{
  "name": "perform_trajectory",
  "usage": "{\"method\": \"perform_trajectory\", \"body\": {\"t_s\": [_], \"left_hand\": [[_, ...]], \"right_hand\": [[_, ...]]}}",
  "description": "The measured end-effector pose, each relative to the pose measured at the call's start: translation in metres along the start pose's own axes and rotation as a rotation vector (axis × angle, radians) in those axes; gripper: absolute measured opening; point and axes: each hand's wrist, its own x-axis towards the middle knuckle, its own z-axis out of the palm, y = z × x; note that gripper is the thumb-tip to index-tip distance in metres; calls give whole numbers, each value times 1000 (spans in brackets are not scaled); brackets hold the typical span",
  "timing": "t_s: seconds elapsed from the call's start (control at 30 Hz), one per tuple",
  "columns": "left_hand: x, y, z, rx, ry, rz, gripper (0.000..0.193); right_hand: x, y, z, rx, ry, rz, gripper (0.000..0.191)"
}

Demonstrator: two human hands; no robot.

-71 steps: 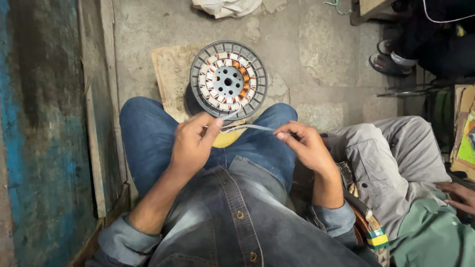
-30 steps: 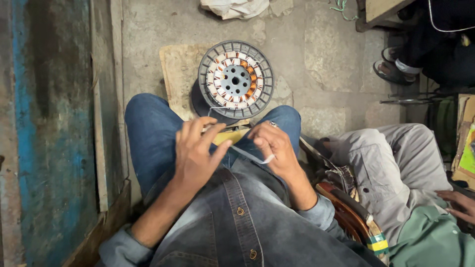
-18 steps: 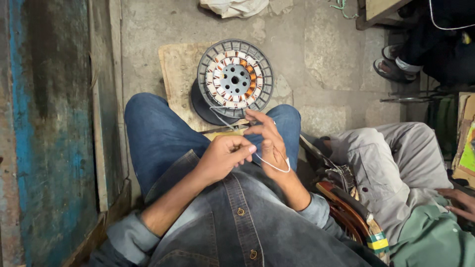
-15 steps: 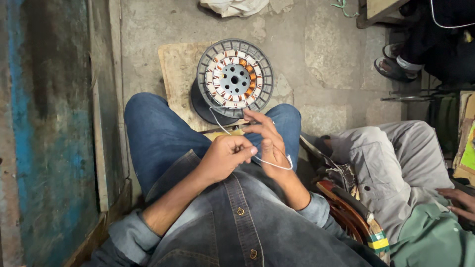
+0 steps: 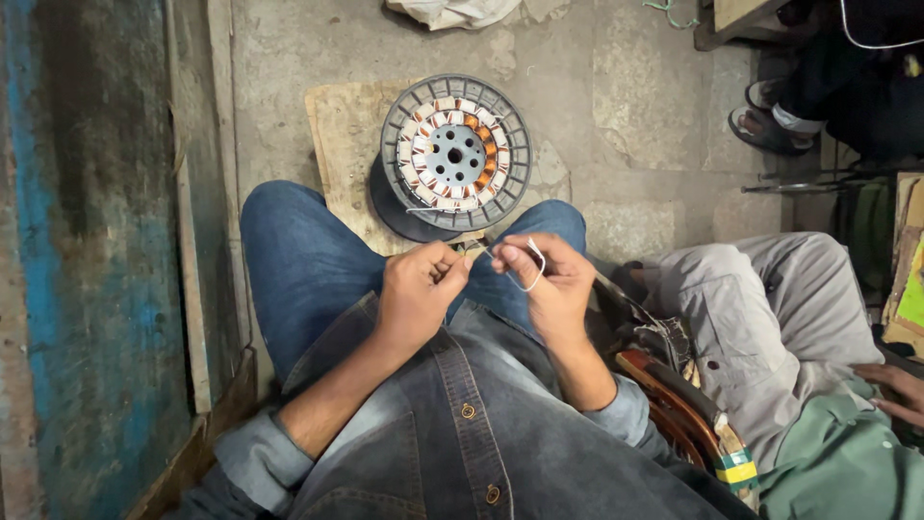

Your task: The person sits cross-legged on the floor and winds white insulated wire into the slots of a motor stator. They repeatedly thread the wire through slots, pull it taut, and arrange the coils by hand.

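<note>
A round grey motor stator (image 5: pixel 454 154) with copper windings and white slot liners stands on a worn board (image 5: pixel 342 144) on the floor, just beyond my knees. My left hand (image 5: pixel 419 294) and my right hand (image 5: pixel 551 284) meet above my lap, close in front of the stator. Both pinch a thin white sleeve or wire (image 5: pixel 525 274), which curls in a small loop by my right fingers. A thin wire lead runs from the stator's near edge toward my hands.
A blue painted wall (image 5: pixel 87 260) and a wooden strip run along my left. Another person in grey trousers (image 5: pixel 770 318) sits close on my right, with a hand (image 5: pixel 890 385) at the edge. A sandalled foot (image 5: pixel 765 125) rests at the far right. White cloth (image 5: pixel 452 12) lies beyond the stator.
My hands were apart with the white piece stretched between them; now they are close together and the piece is bent into a loop by my right hand.
</note>
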Motion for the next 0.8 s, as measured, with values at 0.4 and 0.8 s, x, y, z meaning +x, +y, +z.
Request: {"method": "perform_trajectory", "body": {"t_s": [0.4,0.8], "left_hand": [[0,-35,4,-432,-89,-398,35],[-16,-100,-29,-386,-81,-529,24]], "right_hand": [[16,-13,9,-55,24,-150,8],[99,-5,8,-90,-1,-245,9]]}}
